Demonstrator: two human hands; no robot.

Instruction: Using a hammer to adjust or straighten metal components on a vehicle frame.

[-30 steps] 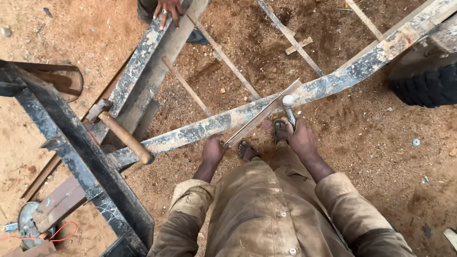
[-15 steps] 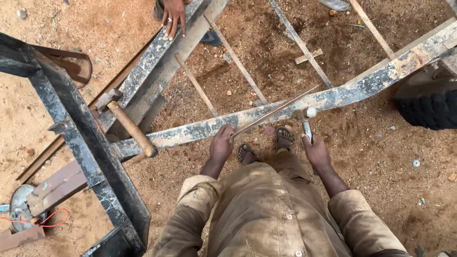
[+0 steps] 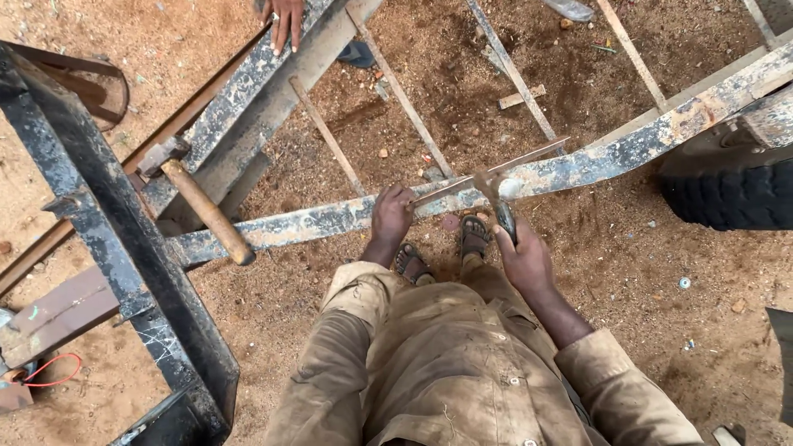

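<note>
Head view: L hand [image 3: 391, 213] clamped on one end of a thin metal strip [image 3: 496, 171], pinning it flat against the long painted beam [image 3: 314, 221], likely so it can't jump when struck. R hand [image 3: 522, 260] closed round a hammer [image 3: 498, 201], head sitting just above the strip at mid-length; hands near each other, not touching. Feet in sandals [image 3: 473, 235] right under the beam, close to the work.

Around: bigger wooden-handled hammer [image 3: 202, 206] lying across the black frame [image 3: 107, 256] on the left. Tyre [image 3: 731, 198] at right, crowds the beam's far end. Another person's hand [image 3: 285, 18] rests on the second beam [image 3: 248, 99] up top. Loose rods [image 3: 512, 70] on the dirt behind.
</note>
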